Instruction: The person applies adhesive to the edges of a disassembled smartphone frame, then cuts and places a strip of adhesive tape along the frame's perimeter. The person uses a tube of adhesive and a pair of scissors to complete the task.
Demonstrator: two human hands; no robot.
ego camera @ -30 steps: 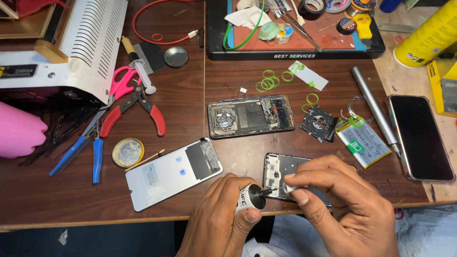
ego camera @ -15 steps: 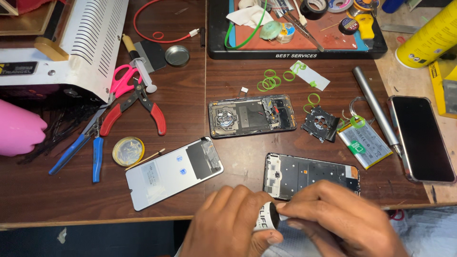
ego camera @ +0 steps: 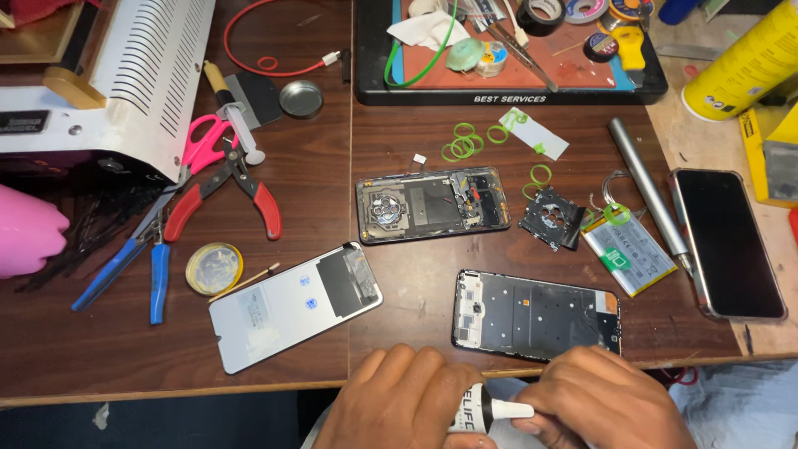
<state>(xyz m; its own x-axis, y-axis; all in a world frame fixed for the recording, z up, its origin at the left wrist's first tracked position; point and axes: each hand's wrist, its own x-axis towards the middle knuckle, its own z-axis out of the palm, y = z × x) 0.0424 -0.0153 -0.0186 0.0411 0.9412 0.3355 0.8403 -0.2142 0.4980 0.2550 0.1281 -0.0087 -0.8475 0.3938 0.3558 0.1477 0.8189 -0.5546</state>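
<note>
My left hand grips a small black glue tube with a white nozzle at the table's front edge. My right hand pinches the tip of that white nozzle. Just beyond both hands lies a black phone frame, flat on the wooden table. A white phone screen panel lies to the left of it. Farther back rests an opened phone body with its boards showing.
A phone battery, a small black cover, a metal rod and a dark phone lie at right. Red pliers, blue cutters, pink scissors, a tape roll lie left. A tool tray sits at back.
Both hands have drawn back from the black phone frame to the table's front edge, taking the glue tube with them. The frame now lies uncovered.
</note>
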